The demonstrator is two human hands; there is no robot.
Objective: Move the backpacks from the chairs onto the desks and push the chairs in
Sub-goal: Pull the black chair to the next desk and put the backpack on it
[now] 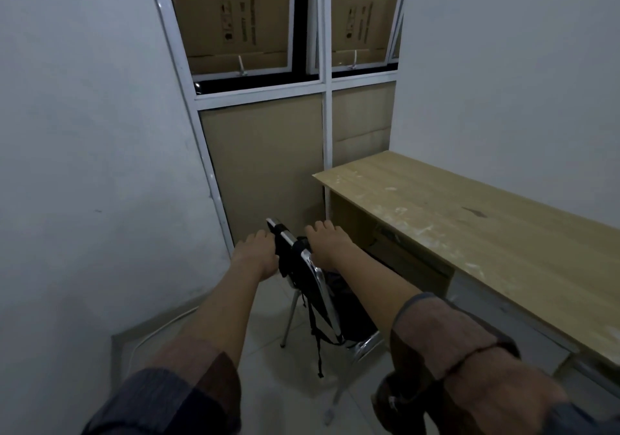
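Note:
A chrome-framed chair stands left of the wooden desk, with its backrest turned toward me. A black backpack sits on the seat, and its straps hang down over the backrest. My left hand is on the left side of the backrest top, fingers curled into the black fabric there. My right hand reaches over the right side of the backrest, fingers bent down onto the top of the backpack. The fingertips of both hands are hidden.
The desk runs along the white right wall. A window backed with cardboard fills the far end. The white left wall is close beside the chair. The floor is pale tile.

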